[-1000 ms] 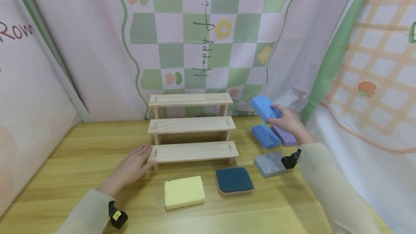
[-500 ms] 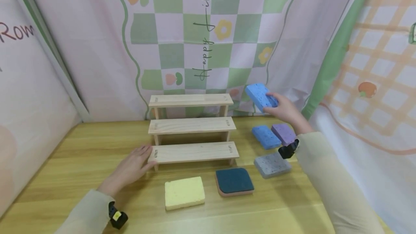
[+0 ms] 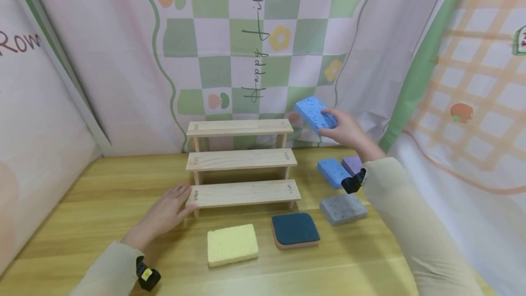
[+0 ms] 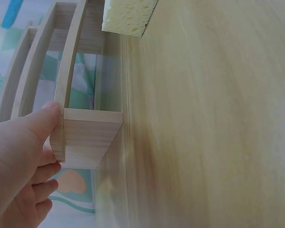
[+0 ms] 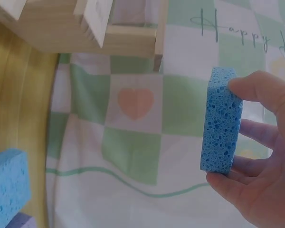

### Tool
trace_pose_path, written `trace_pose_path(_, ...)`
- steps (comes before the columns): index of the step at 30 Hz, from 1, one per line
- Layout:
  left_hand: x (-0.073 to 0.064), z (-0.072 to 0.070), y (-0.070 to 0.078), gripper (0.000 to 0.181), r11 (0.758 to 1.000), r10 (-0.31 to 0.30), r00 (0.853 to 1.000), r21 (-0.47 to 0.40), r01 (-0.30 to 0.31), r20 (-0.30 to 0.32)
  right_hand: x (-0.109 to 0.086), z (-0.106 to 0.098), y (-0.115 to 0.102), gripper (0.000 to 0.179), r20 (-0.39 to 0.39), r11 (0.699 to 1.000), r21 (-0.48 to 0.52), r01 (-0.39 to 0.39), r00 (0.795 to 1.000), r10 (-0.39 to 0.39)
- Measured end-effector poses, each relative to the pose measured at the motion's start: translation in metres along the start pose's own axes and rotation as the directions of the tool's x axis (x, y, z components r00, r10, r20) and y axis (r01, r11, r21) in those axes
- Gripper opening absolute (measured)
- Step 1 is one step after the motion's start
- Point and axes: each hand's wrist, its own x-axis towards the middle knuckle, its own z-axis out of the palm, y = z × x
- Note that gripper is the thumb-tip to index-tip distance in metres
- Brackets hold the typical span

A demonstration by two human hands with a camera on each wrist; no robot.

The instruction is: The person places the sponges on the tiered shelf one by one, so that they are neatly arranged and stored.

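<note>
My right hand [image 3: 348,132] holds a blue sponge [image 3: 314,112] in the air, just right of the top step of a wooden three-step shelf [image 3: 242,161]. In the right wrist view the thumb lies on one end of this blue sponge [image 5: 222,121] and fingers support the other. My left hand [image 3: 162,217] grips the left end of the lowest step. Seen from the left wrist, the thumb [image 4: 43,121] presses the plank's edge and the fingers curl at its end. A second blue sponge [image 3: 332,171] and a purple sponge [image 3: 351,165] lie on the table below my right forearm.
A grey sponge [image 3: 343,209] lies on the right of the table [image 3: 123,177]. In front of the shelf are a yellow sponge [image 3: 232,245] and a dark-topped scouring sponge [image 3: 295,229]. A patterned curtain [image 3: 230,58] hangs close behind the shelf.
My right hand has lifted the blue sponge and carried it leftward, toward the top step. The left hand stays at the lowest step.
</note>
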Motion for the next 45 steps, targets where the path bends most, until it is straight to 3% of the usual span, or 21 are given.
trace_pose_path(13,-0.001,0.001,-0.001,0.06,1.0,-0.018,1.0,0.004,0.018,0.016,0.013,0.019,-0.023,0.061,-0.007,0.995,-0.005,0.097,0.995,-0.097)
trace_pose_path(29,0.0,0.001,-0.001,0.057,1.0,0.008,1.0,0.023,-0.008,-0.001,0.021,0.052,-0.053,0.062,0.078,0.986,0.005,0.164,0.983,-0.164)
trace_pose_path(45,0.0,0.001,-0.002,0.057,1.0,-0.004,1.0,0.012,0.004,0.01,0.03,0.081,-0.08,0.061,0.14,0.977,0.024,0.214,0.966,-0.215)
